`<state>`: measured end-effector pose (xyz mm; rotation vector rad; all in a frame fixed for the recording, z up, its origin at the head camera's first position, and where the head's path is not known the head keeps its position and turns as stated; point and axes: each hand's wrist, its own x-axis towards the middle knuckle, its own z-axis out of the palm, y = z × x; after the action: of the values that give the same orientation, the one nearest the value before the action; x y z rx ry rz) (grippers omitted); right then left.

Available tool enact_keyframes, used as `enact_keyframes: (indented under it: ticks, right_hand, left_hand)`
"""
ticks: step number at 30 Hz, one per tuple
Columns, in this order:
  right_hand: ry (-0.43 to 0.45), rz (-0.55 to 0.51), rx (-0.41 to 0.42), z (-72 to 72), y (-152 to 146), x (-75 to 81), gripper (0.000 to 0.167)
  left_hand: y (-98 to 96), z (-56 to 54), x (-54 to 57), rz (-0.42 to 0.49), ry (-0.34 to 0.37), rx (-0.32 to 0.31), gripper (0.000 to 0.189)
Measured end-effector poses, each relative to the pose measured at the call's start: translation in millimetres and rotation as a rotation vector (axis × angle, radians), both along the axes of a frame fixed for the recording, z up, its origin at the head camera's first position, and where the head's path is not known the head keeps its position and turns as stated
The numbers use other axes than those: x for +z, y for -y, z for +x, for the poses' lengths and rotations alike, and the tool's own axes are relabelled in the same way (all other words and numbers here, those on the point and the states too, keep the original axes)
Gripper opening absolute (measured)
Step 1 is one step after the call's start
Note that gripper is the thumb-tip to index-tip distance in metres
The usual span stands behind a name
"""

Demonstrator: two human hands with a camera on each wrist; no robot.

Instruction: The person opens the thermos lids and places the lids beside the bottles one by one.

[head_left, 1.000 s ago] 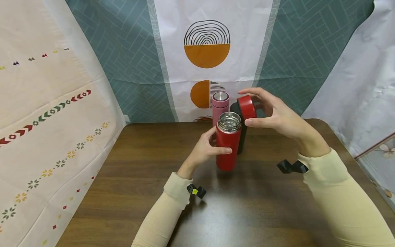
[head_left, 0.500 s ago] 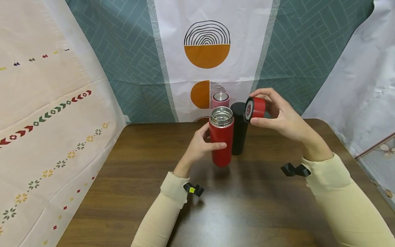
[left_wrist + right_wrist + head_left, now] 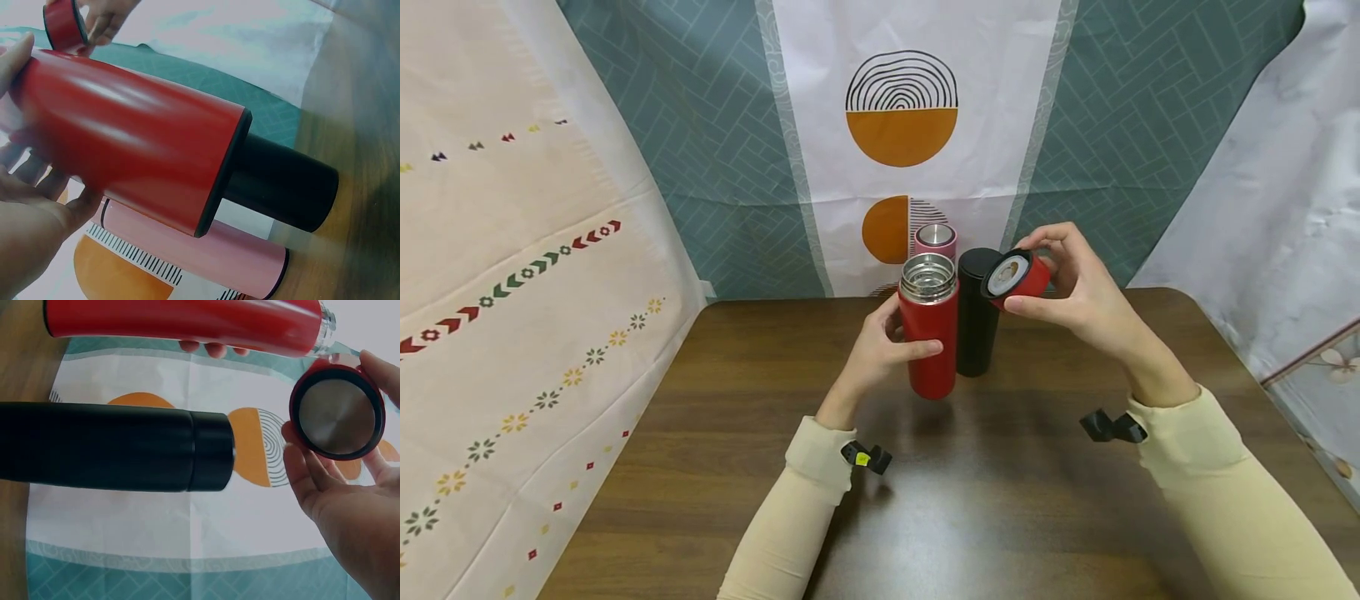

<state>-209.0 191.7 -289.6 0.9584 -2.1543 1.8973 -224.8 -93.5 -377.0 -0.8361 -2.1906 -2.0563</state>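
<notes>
My left hand [image 3: 880, 342] grips a red thermos [image 3: 931, 342] around its body, thumb across the front. The thermos is upright and uncapped, its steel threaded neck [image 3: 928, 279] showing. In the left wrist view its black base stands clear of the table. To the right, my right hand [image 3: 1082, 287] pinches the red lid [image 3: 1028, 279] between thumb and fingers. The lid is tipped so its pale underside faces left toward the head camera; its steel top disc [image 3: 337, 417] shows in the right wrist view. Part of the lid overlaps a black bottle [image 3: 976, 325] behind it.
A pink thermos [image 3: 936, 239] with a steel-topped lid stands behind the red one, mostly hidden in the head view. The black bottle stands upright beside it on the brown wooden table [image 3: 760, 358]. A patterned cloth [image 3: 902, 167] hangs behind the table's back edge.
The red thermos has shifted left and slightly away, uncovering the black bottle. The lid moved right, then a little back left and down, and turned so its underside shows.
</notes>
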Motion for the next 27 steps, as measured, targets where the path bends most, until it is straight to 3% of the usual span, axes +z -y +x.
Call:
enact_keyframes:
  ticks: [9,18,27]
  right_hand:
    - [0.040,-0.062,-0.040,2.3,2,-13.5,0.059]
    - [-0.029,-0.022,-0.143,4.1,2,-22.5,0.058]
    - [-0.020,-0.006,-0.139,2.4,12,-34.2,0.057]
  left_hand:
    - [-1.2,0.1,2.3,0.006,0.013,0.008,0.067]
    - [-2.4,0.6,5.4,0.021,0.016,0.024,0.064]
    - [7.7,-2.0,7.0,0.029,0.021,0.103,0.068]
